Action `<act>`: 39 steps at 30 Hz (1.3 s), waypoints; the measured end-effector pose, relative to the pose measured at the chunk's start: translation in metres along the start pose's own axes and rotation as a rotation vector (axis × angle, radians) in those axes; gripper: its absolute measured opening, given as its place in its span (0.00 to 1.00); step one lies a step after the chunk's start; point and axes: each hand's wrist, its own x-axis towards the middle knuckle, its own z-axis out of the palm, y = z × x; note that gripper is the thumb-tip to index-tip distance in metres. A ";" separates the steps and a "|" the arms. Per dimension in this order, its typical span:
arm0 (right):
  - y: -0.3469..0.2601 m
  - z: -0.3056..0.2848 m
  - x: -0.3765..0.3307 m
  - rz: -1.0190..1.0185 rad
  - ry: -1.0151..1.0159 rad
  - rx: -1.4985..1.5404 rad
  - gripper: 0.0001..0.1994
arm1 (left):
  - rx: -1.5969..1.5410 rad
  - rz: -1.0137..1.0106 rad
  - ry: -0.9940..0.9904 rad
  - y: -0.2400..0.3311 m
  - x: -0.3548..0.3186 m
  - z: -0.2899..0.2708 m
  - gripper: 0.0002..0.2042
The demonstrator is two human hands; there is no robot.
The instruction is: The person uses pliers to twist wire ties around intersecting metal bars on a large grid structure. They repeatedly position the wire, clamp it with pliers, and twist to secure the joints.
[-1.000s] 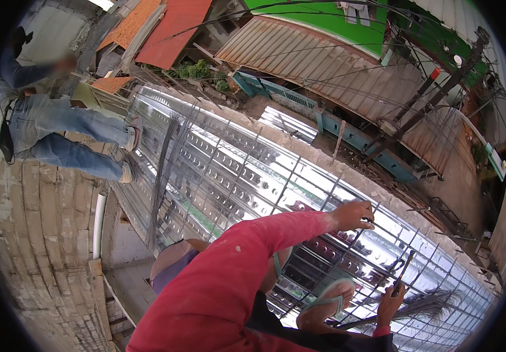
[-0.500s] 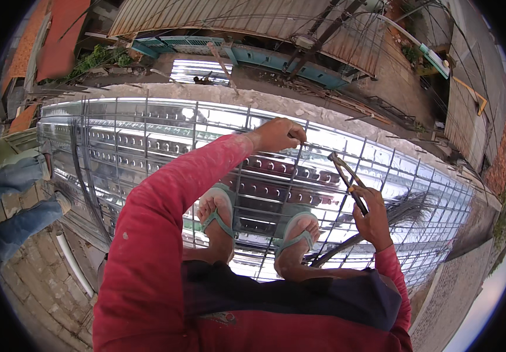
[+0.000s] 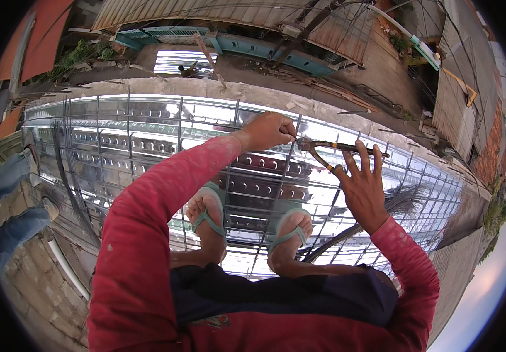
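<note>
I squat on a grid of steel reinforcing bars [image 3: 147, 126] laid over shiny metal decking [image 3: 118, 152]. My left hand [image 3: 270, 130] is closed in a pinch on a bar crossing [image 3: 293, 139], where a thin tie wire seems to sit. My right hand [image 3: 361, 185] holds a pair of pincers [image 3: 338, 149] by the handles; the jaws point left and meet the same crossing beside my left fingers. Both sleeves are red. My feet in green sandals [image 3: 209, 220] rest on the bars below my hands.
Another person's legs in jeans [image 3: 7, 199] stand at the left on a brick wall top [image 3: 36, 293]. A bundle of thin dark wires [image 3: 394, 205] lies on the grid by my right arm. A concrete edge [image 3: 218, 88] borders the deck; rooftops and a lane lie far below.
My view swung from the left part of the deck to straight down over my feet. My right hand brought the pincers up and left to the crossing that my left hand pinches.
</note>
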 end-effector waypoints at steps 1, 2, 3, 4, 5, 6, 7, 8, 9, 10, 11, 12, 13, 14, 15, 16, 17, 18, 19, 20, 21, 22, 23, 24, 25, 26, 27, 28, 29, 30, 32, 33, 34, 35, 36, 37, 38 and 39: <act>-0.001 -0.003 0.005 -0.024 -0.005 -0.015 0.11 | 0.019 -0.004 0.015 0.000 -0.002 -0.001 0.11; -0.003 -0.007 0.014 -0.043 -0.026 -0.045 0.11 | 0.018 0.014 0.049 -0.006 -0.004 -0.002 0.11; -0.002 -0.006 0.012 -0.032 -0.099 -0.033 0.11 | 0.045 0.036 0.063 -0.008 -0.003 0.003 0.10; -0.002 -0.005 0.013 -0.061 -0.047 -0.015 0.11 | -0.020 -0.037 0.033 -0.002 -0.005 0.001 0.11; -0.001 -0.005 0.012 -0.062 -0.038 -0.002 0.12 | -0.027 0.015 0.020 -0.004 -0.002 0.001 0.12; 0.001 0.000 0.009 -0.062 -0.005 -0.001 0.11 | -0.001 0.012 0.001 -0.002 -0.001 -0.001 0.12; 0.003 -0.002 0.009 -0.091 0.029 -0.001 0.09 | -0.024 0.037 -0.023 -0.006 0.001 -0.001 0.13; 0.005 -0.008 0.010 -0.099 -0.004 0.023 0.10 | -0.053 0.044 -0.038 -0.008 0.002 -0.002 0.12; 0.003 -0.015 0.016 -0.105 -0.006 0.081 0.11 | -0.031 0.029 -0.055 -0.008 0.003 -0.003 0.12; 0.000 -0.017 0.013 -0.095 -0.063 0.070 0.13 | -0.035 0.019 -0.053 -0.006 0.000 -0.003 0.12; -0.003 -0.020 0.013 -0.081 -0.120 0.060 0.15 | -0.037 0.010 -0.056 -0.003 -0.002 -0.004 0.12; -0.006 -0.024 0.019 -0.069 -0.206 0.060 0.15 | -0.052 0.018 -0.035 -0.007 -0.002 -0.004 0.12; -0.011 -0.033 0.023 -0.059 -0.297 0.062 0.16 | -0.072 0.023 -0.017 -0.011 -0.002 -0.002 0.12; -0.013 -0.037 0.027 -0.048 -0.389 0.065 0.16 | -0.092 0.026 0.001 -0.014 -0.002 0.001 0.12; -0.012 -0.037 0.029 0.015 -0.410 0.242 0.15 | -0.077 0.030 0.009 -0.017 -0.003 0.004 0.11; -0.010 -0.039 0.030 0.089 -0.429 0.407 0.14 | -0.064 0.051 0.014 -0.014 -0.002 0.003 0.11; -0.009 -0.041 0.031 0.163 -0.445 0.573 0.13 | -0.050 0.069 0.019 -0.013 -0.002 0.003 0.11; 0.004 -0.026 0.027 0.069 -0.392 0.715 0.11 | 0.004 0.136 0.070 -0.013 -0.003 0.005 0.12; 0.002 -0.026 0.025 0.311 -0.535 1.018 0.10 | 0.060 0.234 0.167 -0.011 -0.006 0.012 0.17; 0.002 -0.029 0.030 0.478 -0.642 1.214 0.12 | 0.113 0.323 0.263 -0.010 -0.011 0.024 0.24; 0.002 -0.030 0.035 0.650 -0.748 1.407 0.13 | 0.167 0.412 0.360 -0.009 -0.015 0.035 0.32; 0.001 -0.027 0.033 0.758 -0.743 1.521 0.14 | 0.246 0.539 0.349 -0.004 -0.016 0.042 0.33; -0.002 -0.021 0.027 0.867 -0.734 1.640 0.15 | 0.327 0.663 0.333 0.007 -0.019 0.047 0.34; -0.004 -0.017 0.024 0.978 -0.720 1.759 0.16 | 0.408 0.788 0.315 0.017 -0.021 0.052 0.35; -0.007 -0.019 0.023 0.993 -0.712 1.780 0.17 | 0.411 0.895 0.399 0.028 -0.019 0.063 0.27; -0.010 -0.020 0.023 1.005 -0.703 1.802 0.18 | 0.372 0.768 0.292 0.030 -0.014 0.076 0.22; -0.014 -0.024 0.023 1.019 -0.691 1.824 0.20 | 0.332 0.645 0.184 0.032 -0.008 0.086 0.17; -0.021 -0.046 0.032 0.949 -0.685 1.598 0.23 | 0.359 0.648 0.227 0.031 -0.002 0.094 0.15; -0.022 -0.046 0.028 0.767 -0.580 1.307 0.25 | 0.386 0.653 0.269 0.028 0.003 0.102 0.12; -0.024 -0.044 0.019 0.586 -0.475 1.015 0.26 | 0.412 0.658 0.310 0.026 0.009 0.108 0.10; -0.025 -0.048 0.013 0.160 -0.279 0.353 0.34 | 0.384 0.537 0.295 0.033 0.017 0.113 0.10; -0.030 -0.052 0.016 0.175 -0.287 0.227 0.31 | 0.369 0.476 0.287 0.036 0.020 0.115 0.10; -0.024 -0.042 0.015 0.188 -0.284 0.177 0.30 | 0.329 0.479 0.328 0.037 0.021 0.113 0.10; -0.020 -0.035 0.017 0.198 -0.280 0.127 0.29 | 0.311 0.489 0.308 0.038 0.021 0.112 0.09; -0.021 -0.037 0.017 0.203 -0.369 0.126 0.23 | 0.292 0.497 0.289 0.039 0.019 0.111 0.09; -0.020 -0.037 0.017 0.210 -0.421 0.261 0.20 | 0.278 0.500 0.267 0.038 0.014 0.107 0.09; -0.016 -0.036 0.017 0.213 -0.472 0.397 0.19 | 0.266 0.521 0.320 0.038 0.009 0.107 0.08; -0.013 -0.036 0.017 0.214 -0.523 0.533 0.18 | 0.263 0.597 0.417 0.039 0.004 0.107 0.08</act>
